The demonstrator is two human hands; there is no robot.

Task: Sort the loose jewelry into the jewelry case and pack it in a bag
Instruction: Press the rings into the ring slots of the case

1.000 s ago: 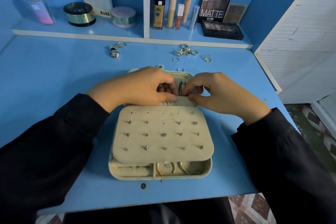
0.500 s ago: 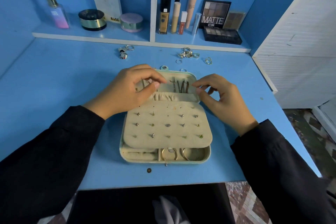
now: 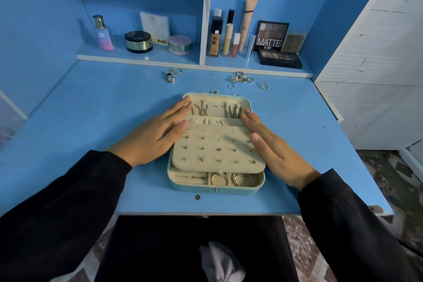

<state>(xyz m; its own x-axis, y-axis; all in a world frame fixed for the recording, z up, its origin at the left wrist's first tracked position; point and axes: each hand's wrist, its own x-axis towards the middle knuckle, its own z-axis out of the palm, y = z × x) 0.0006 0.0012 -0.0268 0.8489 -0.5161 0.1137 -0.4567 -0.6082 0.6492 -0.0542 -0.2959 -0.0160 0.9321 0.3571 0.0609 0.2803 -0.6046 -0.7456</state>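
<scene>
Open jewelry case [image 3: 217,155] mid-tabletop, between flat open left hand [image 3: 158,135] and right hand [image 3: 277,151], both touching its sides.

Both arms extend from the lower corners of the frame toward the centre. The left sleeve [image 3: 68,201] and the right sleeve [image 3: 357,224] are dark and end at the wrists. The left hand [image 3: 158,137] lies palm down, left of centre. Its fingers [image 3: 179,109] are straight and close together, pointing up and to the right, with the thumb stretched out beside them. The right hand [image 3: 275,146] mirrors it right of centre, palm down, fingers [image 3: 250,119] straight and pointing up and to the left, thumb extended inward. Both hands are flat.
</scene>
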